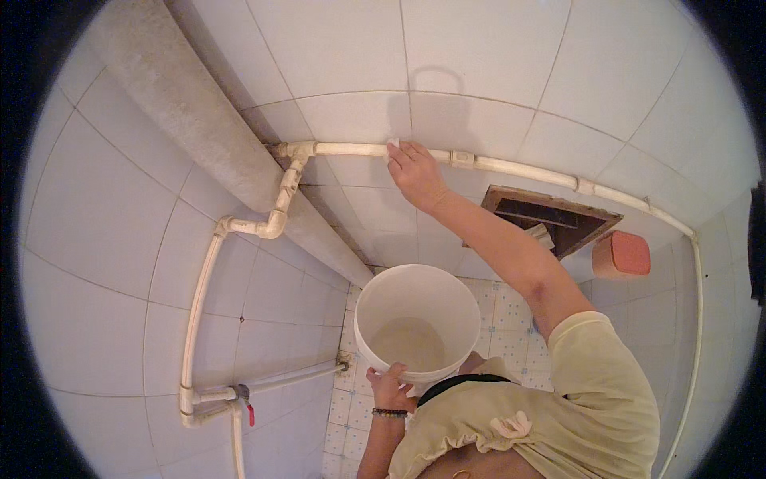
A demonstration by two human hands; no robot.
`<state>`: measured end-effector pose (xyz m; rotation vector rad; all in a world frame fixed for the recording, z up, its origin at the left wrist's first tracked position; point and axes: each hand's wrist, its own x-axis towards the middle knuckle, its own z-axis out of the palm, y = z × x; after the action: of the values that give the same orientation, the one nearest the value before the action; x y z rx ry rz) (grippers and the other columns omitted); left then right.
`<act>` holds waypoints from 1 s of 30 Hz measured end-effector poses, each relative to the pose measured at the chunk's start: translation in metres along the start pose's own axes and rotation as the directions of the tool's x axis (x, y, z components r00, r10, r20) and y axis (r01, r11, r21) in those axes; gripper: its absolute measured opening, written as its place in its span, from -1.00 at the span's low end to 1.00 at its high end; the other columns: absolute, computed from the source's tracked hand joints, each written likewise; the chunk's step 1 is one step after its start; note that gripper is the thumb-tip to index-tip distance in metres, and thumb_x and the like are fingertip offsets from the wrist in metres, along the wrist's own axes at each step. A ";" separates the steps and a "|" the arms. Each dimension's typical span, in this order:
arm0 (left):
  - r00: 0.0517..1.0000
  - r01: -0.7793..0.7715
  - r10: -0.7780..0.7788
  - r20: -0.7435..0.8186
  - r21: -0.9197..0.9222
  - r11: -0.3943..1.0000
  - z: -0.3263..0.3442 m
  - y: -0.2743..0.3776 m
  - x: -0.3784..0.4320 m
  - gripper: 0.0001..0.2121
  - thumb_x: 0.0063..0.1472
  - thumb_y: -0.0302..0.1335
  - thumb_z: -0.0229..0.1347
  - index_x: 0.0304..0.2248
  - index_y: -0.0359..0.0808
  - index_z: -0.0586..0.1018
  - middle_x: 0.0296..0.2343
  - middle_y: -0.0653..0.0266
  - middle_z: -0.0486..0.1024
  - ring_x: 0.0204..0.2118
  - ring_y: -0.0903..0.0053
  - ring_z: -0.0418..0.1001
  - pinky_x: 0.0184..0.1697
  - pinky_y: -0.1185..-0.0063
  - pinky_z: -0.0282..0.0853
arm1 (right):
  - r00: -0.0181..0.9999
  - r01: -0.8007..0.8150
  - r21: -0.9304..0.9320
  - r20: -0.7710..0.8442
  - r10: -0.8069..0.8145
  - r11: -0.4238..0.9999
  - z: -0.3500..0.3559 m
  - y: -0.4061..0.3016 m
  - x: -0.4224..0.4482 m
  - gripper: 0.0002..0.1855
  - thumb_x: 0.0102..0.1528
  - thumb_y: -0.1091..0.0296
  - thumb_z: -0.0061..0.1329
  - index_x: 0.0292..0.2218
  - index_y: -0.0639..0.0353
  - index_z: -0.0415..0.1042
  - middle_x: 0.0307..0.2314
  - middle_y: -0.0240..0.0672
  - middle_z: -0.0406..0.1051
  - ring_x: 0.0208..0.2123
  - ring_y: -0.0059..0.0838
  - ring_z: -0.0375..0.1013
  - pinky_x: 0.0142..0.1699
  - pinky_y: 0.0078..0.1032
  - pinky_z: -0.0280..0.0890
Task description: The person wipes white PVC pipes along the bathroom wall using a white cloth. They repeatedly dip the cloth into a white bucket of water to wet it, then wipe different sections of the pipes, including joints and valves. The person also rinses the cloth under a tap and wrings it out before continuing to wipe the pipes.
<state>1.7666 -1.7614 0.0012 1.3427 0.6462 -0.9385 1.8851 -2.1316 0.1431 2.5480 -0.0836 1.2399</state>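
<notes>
My right hand point(416, 173) reaches out to a cream plastic water pipe point(353, 149) that runs across the white tiled wall. Between its fingers is a small white wad point(392, 143), perhaps cloth or tissue, pressed against the pipe; most of it is hidden by the fingers. Low in front of my body stands a white plastic bucket point(419, 293), its mouth facing up. The bucket's inside looks pale, and I cannot tell whether there is water at its bottom. My left hand point(392, 386), with a beaded bracelet point(389, 413) at the wrist, grips the near rim.
A thick grey drainpipe point(197, 102) slants down the corner on the left. Below it, thinner piping carries a valve with a red lever point(251, 415). A framed recess point(556, 215) opens low in the wall, beside a pink-lidded container point(625, 254). The floor point(508, 317) has blue-dotted tiles.
</notes>
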 end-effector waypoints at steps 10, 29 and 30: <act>0.997 -0.014 0.004 -0.079 -0.118 0.993 -0.044 0.015 -0.013 -0.18 -0.19 -0.59 0.15 0.02 -0.08 -0.10 -0.17 0.13 0.18 -0.17 0.26 0.24 -0.32 0.26 0.29 | 0.988 -0.035 -0.060 0.146 0.043 0.998 -0.042 0.032 -0.058 -0.62 -0.10 0.48 -0.11 -0.17 0.36 0.33 -0.11 -0.18 0.32 -0.13 -0.07 0.34 -0.02 -0.22 0.26; 0.965 -0.040 -0.039 -0.260 -0.290 0.956 -0.109 -0.015 -0.008 -0.18 -0.19 -0.61 0.15 0.02 -0.07 -0.12 -0.14 0.12 0.18 -0.13 0.22 0.23 -0.31 0.18 0.28 | 0.973 0.232 0.168 -0.037 -0.229 0.958 0.076 -0.043 0.080 -0.68 0.01 0.52 -0.12 -0.14 0.34 0.33 -0.19 -0.15 0.38 -0.17 -0.10 0.38 -0.04 -0.32 0.30; 0.970 -0.035 -0.041 -0.241 -0.304 0.952 -0.108 -0.013 -0.011 -0.17 -0.19 -0.60 0.15 0.02 -0.07 -0.12 -0.14 0.11 0.17 -0.13 0.23 0.23 -0.31 0.19 0.27 | 0.953 0.304 0.162 -0.047 -0.301 0.939 0.069 -0.029 0.074 -0.65 0.00 0.52 -0.10 -0.12 0.32 0.32 -0.15 -0.16 0.35 -0.17 -0.10 0.39 -0.06 -0.34 0.32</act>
<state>1.7633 -1.6528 -0.0127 1.1849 0.9436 -0.6453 1.9888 -2.1186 0.1538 2.5593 0.4204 1.1945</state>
